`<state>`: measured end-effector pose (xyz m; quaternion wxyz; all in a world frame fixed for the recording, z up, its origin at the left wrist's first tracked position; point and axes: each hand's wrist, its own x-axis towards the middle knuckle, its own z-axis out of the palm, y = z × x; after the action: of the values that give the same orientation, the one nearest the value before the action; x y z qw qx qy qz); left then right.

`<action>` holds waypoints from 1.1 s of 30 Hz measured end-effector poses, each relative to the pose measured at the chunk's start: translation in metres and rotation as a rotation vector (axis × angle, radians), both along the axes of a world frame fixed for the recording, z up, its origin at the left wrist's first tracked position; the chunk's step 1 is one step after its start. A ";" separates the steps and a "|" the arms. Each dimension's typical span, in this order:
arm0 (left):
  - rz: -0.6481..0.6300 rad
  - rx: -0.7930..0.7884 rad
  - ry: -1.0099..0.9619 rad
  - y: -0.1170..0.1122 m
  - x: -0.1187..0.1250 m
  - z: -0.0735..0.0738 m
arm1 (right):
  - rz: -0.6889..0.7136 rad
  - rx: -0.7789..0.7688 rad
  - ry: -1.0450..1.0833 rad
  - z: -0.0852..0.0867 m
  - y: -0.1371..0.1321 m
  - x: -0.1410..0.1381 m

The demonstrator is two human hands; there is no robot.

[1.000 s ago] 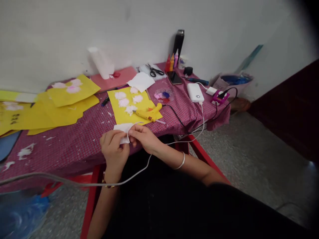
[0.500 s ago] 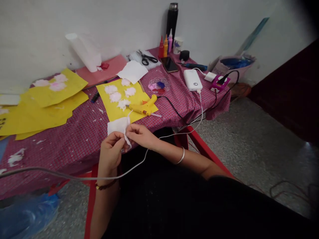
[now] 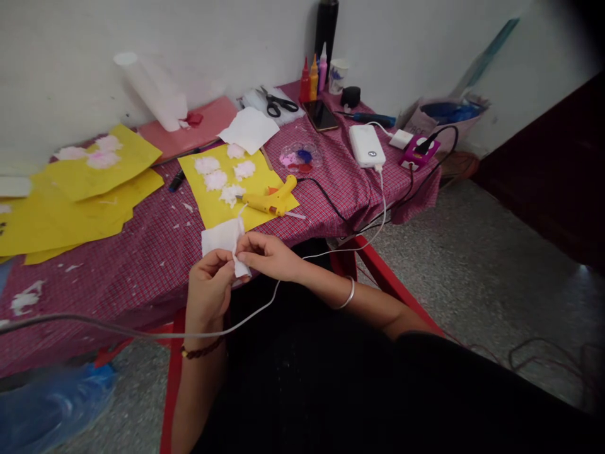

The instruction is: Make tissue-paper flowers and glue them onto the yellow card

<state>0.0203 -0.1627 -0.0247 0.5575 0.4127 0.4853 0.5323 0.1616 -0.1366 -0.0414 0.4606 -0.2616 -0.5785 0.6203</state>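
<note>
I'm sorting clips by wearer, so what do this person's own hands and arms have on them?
Both hands are ungloved and the forearms are bare. The left hand has a dark reddish-brown beaded bracelet with a yellowish bead at its wrist; a pale cable crosses in front. The right hand has a plain silvery bangle further up the forearm. The clothing is black.

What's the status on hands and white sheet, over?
Left hand, right hand pinching white sheet. Yellow glue gun lying beyond. White cable crossing left wrist in view.
</note>
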 end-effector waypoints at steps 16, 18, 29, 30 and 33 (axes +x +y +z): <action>0.059 0.182 0.106 -0.013 0.004 0.006 | -0.189 0.127 -0.147 0.006 -0.010 0.009; 0.046 0.230 0.143 -0.015 0.004 0.012 | -0.166 0.093 -0.121 0.012 -0.012 0.009; 0.172 0.551 0.505 -0.030 0.025 0.034 | -0.199 -0.142 0.272 0.029 -0.007 0.009; 0.203 0.557 0.567 -0.030 0.026 0.033 | -0.218 -0.141 0.282 0.030 -0.007 0.010; 0.275 0.566 0.731 -0.028 0.027 0.030 | -0.235 -0.149 0.296 0.035 -0.009 0.010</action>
<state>0.0470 -0.1904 0.0050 0.1407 0.6404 0.5357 0.5322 0.1718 -0.1457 -0.0061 0.5893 -0.2664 -0.4224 0.6351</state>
